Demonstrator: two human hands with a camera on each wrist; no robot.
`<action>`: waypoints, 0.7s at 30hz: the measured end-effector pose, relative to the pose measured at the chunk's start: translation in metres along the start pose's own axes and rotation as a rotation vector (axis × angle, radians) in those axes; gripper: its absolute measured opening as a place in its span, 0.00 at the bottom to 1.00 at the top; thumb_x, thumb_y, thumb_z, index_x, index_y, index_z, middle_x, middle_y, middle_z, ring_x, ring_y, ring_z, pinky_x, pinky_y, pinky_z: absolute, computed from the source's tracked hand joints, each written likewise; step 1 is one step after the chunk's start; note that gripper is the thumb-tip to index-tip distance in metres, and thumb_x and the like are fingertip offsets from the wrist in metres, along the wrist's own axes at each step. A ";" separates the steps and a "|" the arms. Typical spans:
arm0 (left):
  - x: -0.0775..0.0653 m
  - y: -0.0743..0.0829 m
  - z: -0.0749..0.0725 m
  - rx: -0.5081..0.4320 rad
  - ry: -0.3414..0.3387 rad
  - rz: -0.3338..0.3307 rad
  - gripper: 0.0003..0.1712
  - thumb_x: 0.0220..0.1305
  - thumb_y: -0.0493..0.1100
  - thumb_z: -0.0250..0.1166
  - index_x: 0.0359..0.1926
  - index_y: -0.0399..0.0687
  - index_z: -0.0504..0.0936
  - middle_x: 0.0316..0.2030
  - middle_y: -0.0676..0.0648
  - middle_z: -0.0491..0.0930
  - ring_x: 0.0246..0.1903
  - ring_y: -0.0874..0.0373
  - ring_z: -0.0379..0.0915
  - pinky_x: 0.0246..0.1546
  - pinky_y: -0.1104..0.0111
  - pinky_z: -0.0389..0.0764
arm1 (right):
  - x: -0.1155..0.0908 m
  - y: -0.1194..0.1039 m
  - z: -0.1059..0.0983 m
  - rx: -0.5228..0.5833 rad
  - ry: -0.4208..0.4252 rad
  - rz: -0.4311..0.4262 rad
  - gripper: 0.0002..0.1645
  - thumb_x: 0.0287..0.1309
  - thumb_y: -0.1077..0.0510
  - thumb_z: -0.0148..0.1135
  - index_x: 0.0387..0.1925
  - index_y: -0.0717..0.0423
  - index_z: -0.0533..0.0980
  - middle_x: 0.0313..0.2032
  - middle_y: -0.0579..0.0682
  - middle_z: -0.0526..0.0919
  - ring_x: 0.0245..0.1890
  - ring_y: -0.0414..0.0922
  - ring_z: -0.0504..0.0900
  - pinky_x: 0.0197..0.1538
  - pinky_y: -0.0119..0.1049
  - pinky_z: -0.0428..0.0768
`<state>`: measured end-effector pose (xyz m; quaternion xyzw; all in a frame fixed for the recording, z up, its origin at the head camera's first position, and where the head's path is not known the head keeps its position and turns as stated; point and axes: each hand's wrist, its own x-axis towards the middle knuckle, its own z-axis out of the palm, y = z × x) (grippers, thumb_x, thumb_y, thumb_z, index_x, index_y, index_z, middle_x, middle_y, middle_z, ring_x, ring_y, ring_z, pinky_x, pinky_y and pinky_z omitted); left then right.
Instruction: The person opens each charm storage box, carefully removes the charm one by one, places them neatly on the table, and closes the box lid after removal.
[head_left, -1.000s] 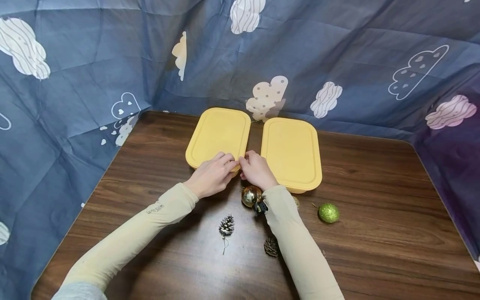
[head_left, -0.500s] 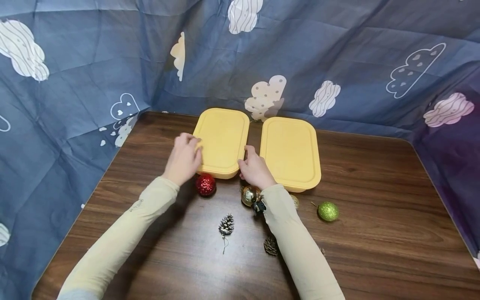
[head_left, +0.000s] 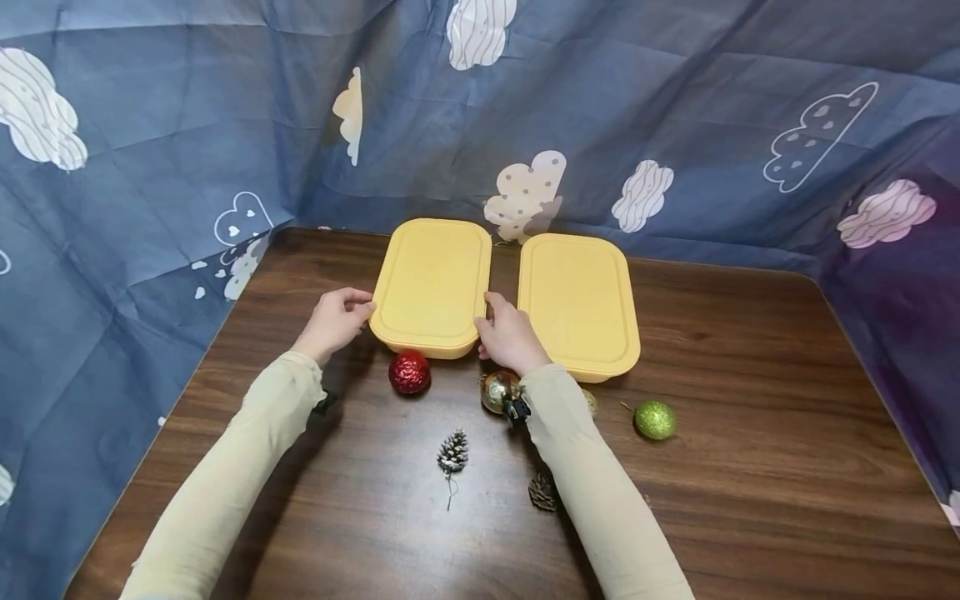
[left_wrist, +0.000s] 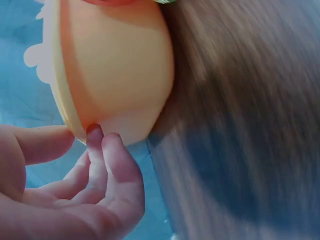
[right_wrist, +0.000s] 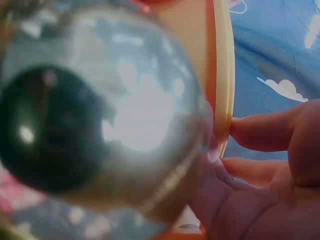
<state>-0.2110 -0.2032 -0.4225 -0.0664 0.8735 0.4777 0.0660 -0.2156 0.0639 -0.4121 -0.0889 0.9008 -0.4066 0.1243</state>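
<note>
A yellow lidded box (head_left: 431, 283) stands at the back of the table, its lid on. At its left side my left hand (head_left: 330, 323) pinches the lid rim. In the left wrist view the thumb of my left hand (left_wrist: 65, 185) is on the rim, with fingertips below it. My right hand (head_left: 512, 337) pinches the right edge of the same lid near the front corner. A shiny gold ball ornament (head_left: 497, 390) lies just below that hand and fills much of the right wrist view. Right in front of the box is a red ball ornament (head_left: 409, 372).
A second yellow lidded box (head_left: 576, 308) stands to the right. Nearer the front lie a snowy pine cone (head_left: 453, 452) with a string loop and a brown pine cone (head_left: 542, 492) beside the right sleeve. A green glitter ball (head_left: 655, 420) lies farther right. Cloud-print cloth hangs behind.
My left hand has gone from the left box's front right corner to its left side, uncovering the red ball. My right hand has stayed by the right edge of that lid.
</note>
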 end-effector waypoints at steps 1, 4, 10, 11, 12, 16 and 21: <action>-0.001 -0.001 0.000 -0.039 -0.021 -0.019 0.24 0.72 0.44 0.52 0.61 0.33 0.70 0.50 0.35 0.76 0.44 0.46 0.76 0.44 0.62 0.80 | 0.000 0.000 0.000 0.019 -0.010 0.006 0.32 0.70 0.57 0.47 0.71 0.58 0.56 0.33 0.59 0.83 0.19 0.45 0.84 0.30 0.38 0.85; -0.003 -0.001 0.002 -0.106 -0.053 -0.043 0.24 0.72 0.43 0.52 0.63 0.32 0.68 0.48 0.36 0.76 0.42 0.46 0.74 0.43 0.63 0.81 | -0.002 0.000 -0.003 0.068 -0.043 0.029 0.32 0.70 0.58 0.48 0.72 0.58 0.55 0.33 0.60 0.81 0.16 0.43 0.82 0.28 0.42 0.85; -0.006 0.002 0.006 -0.093 -0.064 0.000 0.24 0.72 0.43 0.52 0.62 0.32 0.69 0.46 0.35 0.76 0.40 0.46 0.75 0.42 0.63 0.81 | -0.006 -0.002 -0.013 0.066 -0.058 0.059 0.32 0.69 0.59 0.49 0.71 0.57 0.55 0.37 0.62 0.81 0.15 0.42 0.80 0.27 0.41 0.85; -0.007 0.002 0.004 -0.065 -0.062 0.014 0.24 0.72 0.43 0.52 0.62 0.32 0.69 0.47 0.34 0.77 0.41 0.45 0.76 0.43 0.61 0.81 | -0.007 -0.002 -0.015 0.069 -0.060 0.062 0.33 0.68 0.59 0.50 0.71 0.57 0.55 0.38 0.63 0.81 0.15 0.42 0.80 0.27 0.41 0.85; -0.008 0.003 0.002 -0.017 -0.053 0.034 0.23 0.71 0.44 0.53 0.61 0.32 0.70 0.47 0.34 0.77 0.42 0.44 0.77 0.45 0.60 0.80 | -0.008 -0.003 -0.016 0.073 -0.062 0.063 0.33 0.68 0.59 0.51 0.71 0.58 0.56 0.39 0.63 0.81 0.15 0.42 0.81 0.27 0.40 0.85; -0.017 0.010 -0.011 0.212 0.023 0.152 0.22 0.69 0.45 0.55 0.57 0.34 0.74 0.48 0.34 0.79 0.47 0.42 0.78 0.51 0.53 0.77 | -0.015 -0.005 -0.028 0.045 -0.030 0.022 0.30 0.66 0.58 0.54 0.67 0.60 0.61 0.41 0.61 0.82 0.18 0.45 0.84 0.30 0.40 0.85; -0.034 0.029 -0.030 0.391 0.142 0.338 0.23 0.69 0.47 0.55 0.55 0.34 0.75 0.47 0.35 0.78 0.45 0.42 0.76 0.51 0.50 0.75 | -0.030 -0.004 -0.060 -0.137 0.092 -0.104 0.26 0.65 0.52 0.56 0.60 0.61 0.70 0.42 0.57 0.84 0.35 0.49 0.87 0.46 0.42 0.82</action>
